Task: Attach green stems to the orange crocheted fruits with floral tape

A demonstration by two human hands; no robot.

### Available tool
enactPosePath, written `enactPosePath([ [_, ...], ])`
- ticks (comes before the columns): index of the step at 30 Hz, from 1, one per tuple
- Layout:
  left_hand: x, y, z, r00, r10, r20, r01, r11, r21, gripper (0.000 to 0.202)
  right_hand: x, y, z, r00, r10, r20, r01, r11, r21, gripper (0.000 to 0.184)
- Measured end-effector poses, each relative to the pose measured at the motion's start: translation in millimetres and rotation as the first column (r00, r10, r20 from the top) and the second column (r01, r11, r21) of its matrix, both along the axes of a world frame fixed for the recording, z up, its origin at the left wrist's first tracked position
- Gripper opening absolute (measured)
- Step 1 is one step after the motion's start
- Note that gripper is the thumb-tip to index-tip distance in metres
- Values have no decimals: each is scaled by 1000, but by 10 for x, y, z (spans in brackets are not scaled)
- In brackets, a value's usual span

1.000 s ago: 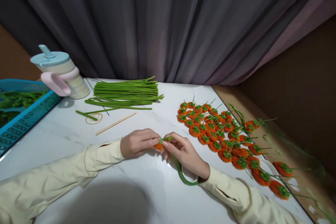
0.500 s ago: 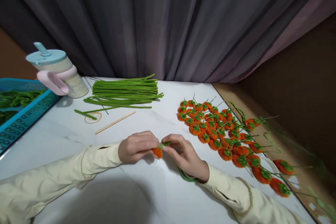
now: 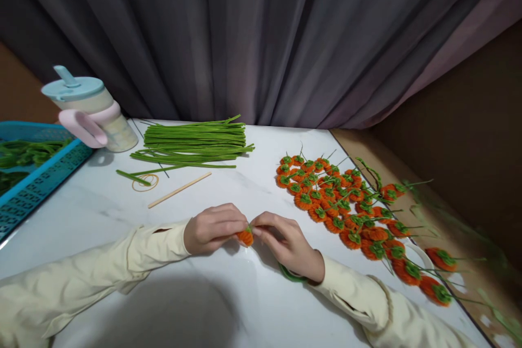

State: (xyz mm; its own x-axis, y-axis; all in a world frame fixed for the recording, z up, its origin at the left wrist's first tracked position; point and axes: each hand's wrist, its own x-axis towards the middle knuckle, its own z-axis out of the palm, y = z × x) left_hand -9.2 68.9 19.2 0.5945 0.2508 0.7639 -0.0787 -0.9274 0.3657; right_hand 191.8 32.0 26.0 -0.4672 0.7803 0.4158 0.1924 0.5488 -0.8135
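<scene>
My left hand (image 3: pixel 215 229) is closed around a small orange pipe-cleaner persimmon (image 3: pixel 245 237), whose green top faces my right hand. With thumb and index finger pinched together, my right hand (image 3: pixel 287 242) grips the green pipe-cleaner stem (image 3: pixel 250 227) at the top of that persimmon. Only a short bit of the stem shows between the fingertips. Both hands are just above the white table, close together. To the right lie many finished-looking orange persimmons (image 3: pixel 328 194) with green tops and thin stems.
A bundle of green pipe cleaners (image 3: pixel 193 138) lies at the back. Nearer are a wooden stick (image 3: pixel 179 190) and rubber bands (image 3: pixel 142 187). At left stand a lidded tumbler (image 3: pixel 95 111) and a blue basket (image 3: pixel 44 185) holding green pieces. A grey curtain (image 3: pixel 228 38) hangs behind the table.
The fingers of my right hand have shifted slightly and closed tighter at the stem; the green piece seen under them before is now mostly hidden. My left hand keeps its hold.
</scene>
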Motion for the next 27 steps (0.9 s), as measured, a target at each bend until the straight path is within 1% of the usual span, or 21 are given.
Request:
enactPosePath([
  [2,-10,0,-8,1000,13,-11,-13,999,42,24,-2,-2,6,1000,-8,-8,7,1000,-31,11],
  [7,-26,-8,-24,998,47,-42,-42,992,115,26,-6,-4,25,999,-3,-42,-4,987,-162,10],
  [9,-24,-15,-32,997,68,-48,-62,992,113,26,-10,-3,32,998,-7,-59,-5,979,-203,12],
  [11,-18,-20,-40,993,94,-64,-89,993,82,25,-15,-1,37,997,-16,-78,-4,968,-252,15],
  [13,-12,-23,-43,989,116,-87,-110,992,67,26,-21,1,40,995,-20,-100,-12,953,-303,19],
  [15,-9,-25,-43,987,129,-96,-120,988,100,26,-24,7,42,992,-15,-126,-31,935,-353,21],
  [18,-12,-25,-40,987,132,-92,-117,981,158,26,-19,22,54,983,26,-182,-105,890,-443,23],
  [20,-18,-24,-40,987,132,-93,-115,980,163,26,-9,34,66,973,60,-221,-164,854,-493,23],
  [23,-26,-22,-41,985,140,-97,-123,978,167,27,5,45,80,966,77,-246,-201,820,-536,26],
  [27,-26,-23,-38,985,146,-87,-132,979,155,26,4,46,72,964,73,-255,-207,807,-553,27],
])
